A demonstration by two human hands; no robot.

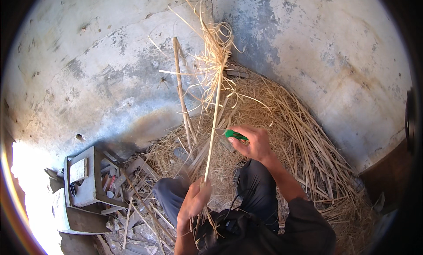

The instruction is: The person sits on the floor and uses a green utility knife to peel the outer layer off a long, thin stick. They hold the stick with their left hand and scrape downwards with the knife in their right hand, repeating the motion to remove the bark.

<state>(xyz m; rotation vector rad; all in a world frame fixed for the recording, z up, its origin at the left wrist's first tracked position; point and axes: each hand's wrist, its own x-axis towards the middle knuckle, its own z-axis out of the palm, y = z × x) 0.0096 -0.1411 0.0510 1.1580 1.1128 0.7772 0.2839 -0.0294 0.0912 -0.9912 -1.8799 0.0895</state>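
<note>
My left hand [195,199] is closed round the near end of a long pale strip [213,125], which looks like split bamboo or cane. The strip runs up and away from me, its far part lying among a tangle of curled shavings [216,52]. In my right hand [254,142] is a knife with a green handle [235,134]. Its short blade [220,131] points left and meets the strip, or lies very close to it, about halfway along. A few thin fibres hang below my left fist.
Shavings and loose strips [304,136] are heaped in the corner and to the right. A wooden pole [180,87] leans against the stained wall [110,74]. At the left, a small worn stool or box-like stand [83,178] sits among scraps. My bent knees [257,184] flank the work.
</note>
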